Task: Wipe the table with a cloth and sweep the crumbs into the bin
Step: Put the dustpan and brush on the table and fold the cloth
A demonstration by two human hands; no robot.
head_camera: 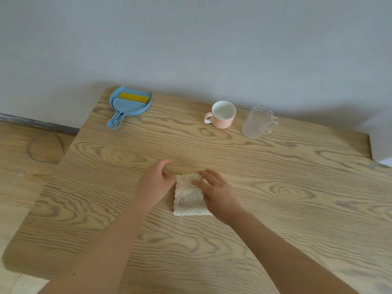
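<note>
A folded cream cloth (187,197) lies flat on the wooden table (275,198), near its middle. My left hand (156,182) touches the cloth's upper left corner, its fingers curled. Fingers spread, my right hand (218,193) rests on the cloth's right side and covers that edge. A blue dustpan (129,103) holding a small brush with yellow bristles lies at the table's far left corner. No crumbs or bin show in the view.
A pink mug (222,114) and a clear glass cup (257,122) stand at the back of the table, close to the grey wall. A thin wire loop (45,147) lies on the wooden floor left of the table.
</note>
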